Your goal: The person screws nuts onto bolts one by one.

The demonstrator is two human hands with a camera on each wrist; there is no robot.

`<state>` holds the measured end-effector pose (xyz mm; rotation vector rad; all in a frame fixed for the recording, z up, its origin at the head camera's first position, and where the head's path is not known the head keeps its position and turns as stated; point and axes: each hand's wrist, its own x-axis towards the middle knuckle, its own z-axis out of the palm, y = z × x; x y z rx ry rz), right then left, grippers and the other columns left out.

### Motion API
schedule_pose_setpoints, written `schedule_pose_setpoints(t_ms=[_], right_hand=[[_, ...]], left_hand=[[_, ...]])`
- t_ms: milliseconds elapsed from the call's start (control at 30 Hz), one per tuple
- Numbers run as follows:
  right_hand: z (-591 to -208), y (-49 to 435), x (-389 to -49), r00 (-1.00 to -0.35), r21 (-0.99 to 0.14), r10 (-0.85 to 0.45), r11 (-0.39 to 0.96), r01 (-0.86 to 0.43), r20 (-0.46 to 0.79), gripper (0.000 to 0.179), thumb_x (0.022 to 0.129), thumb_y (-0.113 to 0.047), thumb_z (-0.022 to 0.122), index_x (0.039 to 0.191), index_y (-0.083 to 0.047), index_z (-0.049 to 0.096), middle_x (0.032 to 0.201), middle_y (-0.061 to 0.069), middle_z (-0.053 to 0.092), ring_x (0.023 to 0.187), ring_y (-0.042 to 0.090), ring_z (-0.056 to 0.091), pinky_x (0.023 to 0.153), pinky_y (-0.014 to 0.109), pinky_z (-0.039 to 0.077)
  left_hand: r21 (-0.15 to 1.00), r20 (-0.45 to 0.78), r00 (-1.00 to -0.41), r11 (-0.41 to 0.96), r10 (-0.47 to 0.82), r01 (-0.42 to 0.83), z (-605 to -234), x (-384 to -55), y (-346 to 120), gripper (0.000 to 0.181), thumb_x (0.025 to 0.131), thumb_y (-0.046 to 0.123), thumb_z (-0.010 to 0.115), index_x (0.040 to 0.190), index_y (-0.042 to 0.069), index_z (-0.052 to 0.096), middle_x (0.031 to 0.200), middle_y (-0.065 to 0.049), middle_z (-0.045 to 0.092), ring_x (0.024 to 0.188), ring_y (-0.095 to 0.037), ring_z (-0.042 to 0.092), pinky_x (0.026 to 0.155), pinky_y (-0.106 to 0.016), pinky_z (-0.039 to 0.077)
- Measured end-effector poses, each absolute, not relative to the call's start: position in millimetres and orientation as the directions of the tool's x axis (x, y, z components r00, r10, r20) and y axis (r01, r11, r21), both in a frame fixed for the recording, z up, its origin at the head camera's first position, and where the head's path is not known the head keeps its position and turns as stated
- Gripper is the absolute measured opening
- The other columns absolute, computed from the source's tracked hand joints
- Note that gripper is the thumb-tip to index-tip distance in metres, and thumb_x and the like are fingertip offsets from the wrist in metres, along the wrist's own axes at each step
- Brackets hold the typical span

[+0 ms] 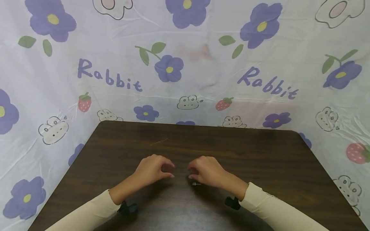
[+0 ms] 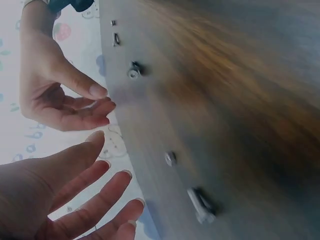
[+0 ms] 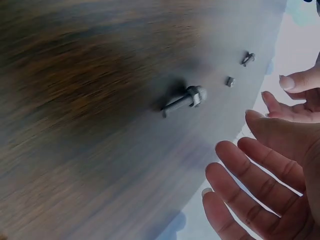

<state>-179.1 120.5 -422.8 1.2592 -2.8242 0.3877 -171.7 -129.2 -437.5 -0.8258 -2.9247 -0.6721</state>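
Observation:
My left hand (image 1: 154, 169) and right hand (image 1: 207, 170) hover above the table, fingertips facing each other with a gap between. Both have loosely bent fingers and hold nothing. A bolt with a nut on it (image 3: 185, 101) lies on the table near my right hand; in the head view this metal bolt (image 1: 196, 183) shows just below that hand. Nearer my left hand, a loose nut (image 2: 171, 158) and a bolt (image 2: 202, 205) lie apart in the left wrist view. Farther off there, beyond the bolt with the nut, are a small bolt (image 2: 116, 39) and another nut (image 2: 113, 23).
The dark wood-grain table (image 1: 245, 147) has rounded far corners. A white cloth (image 1: 202, 64) printed with flowers, rabbits and strawberries hangs behind it and at both sides. Dark straps with devices (image 1: 232, 202) sit at the wrists, by the cream sleeves (image 1: 277, 208).

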Motion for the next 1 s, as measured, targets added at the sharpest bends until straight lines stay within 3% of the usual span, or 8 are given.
schedule_pose_setpoints(t_ms=[300,567,700,867,1000], right_hand=[[-421,100,-183,-0.67,-0.23,-0.736,0.639,-0.734,0.096,0.021,0.087,-0.026,0.083,0.103,-0.012,0.079,0.093,-0.002,0.077,0.078,0.01,0.069,0.066,0.03,0.057],[-423,84,-185,-0.651,-0.229,-0.753,0.62,-0.75,0.093,0.021,0.088,-0.025,0.082,0.104,-0.012,0.08,0.097,-0.002,0.078,0.081,0.01,0.071,0.067,0.03,0.058],[-426,78,-187,-0.649,-0.237,-0.755,0.615,-0.752,0.099,0.02,0.088,-0.024,0.082,0.103,-0.011,0.081,0.099,-0.001,0.078,0.082,0.01,0.072,0.068,0.029,0.059],[-432,73,-190,-0.653,-0.243,-0.753,0.62,-0.746,0.083,0.021,0.088,-0.024,0.082,0.104,-0.011,0.081,0.096,0.001,0.078,0.077,0.009,0.07,0.064,0.027,0.057],[-435,69,-191,-0.657,-0.234,-0.751,0.628,-0.742,0.069,0.021,0.088,-0.025,0.082,0.103,-0.011,0.081,0.09,-0.001,0.077,0.074,0.008,0.068,0.062,0.026,0.056]], left_hand=[[0.375,0.153,-0.892,0.81,0.426,0.451,-442,-165,-156,0.028,0.076,0.033,0.09,0.101,0.025,0.08,0.097,0.009,0.075,0.084,-0.013,0.07,0.065,-0.035,0.056],[0.379,0.125,-0.906,0.825,0.404,0.419,-456,-163,-168,0.026,0.075,0.027,0.091,0.098,0.021,0.08,0.091,0.008,0.073,0.073,-0.007,0.061,0.06,-0.028,0.051],[0.398,0.113,-0.917,0.828,0.383,0.395,-461,-164,-170,0.025,0.075,0.024,0.092,0.096,0.019,0.079,0.089,0.006,0.072,0.073,-0.009,0.062,0.061,-0.031,0.053],[0.417,0.093,-0.929,0.833,0.359,0.363,-465,-163,-170,0.024,0.073,0.022,0.093,0.092,0.019,0.079,0.087,0.006,0.072,0.077,-0.011,0.066,0.066,-0.036,0.057],[0.421,0.094,-0.931,0.834,0.352,0.357,-469,-163,-170,0.021,0.073,0.019,0.093,0.087,0.018,0.077,0.082,0.007,0.07,0.074,-0.009,0.065,0.065,-0.032,0.056]])
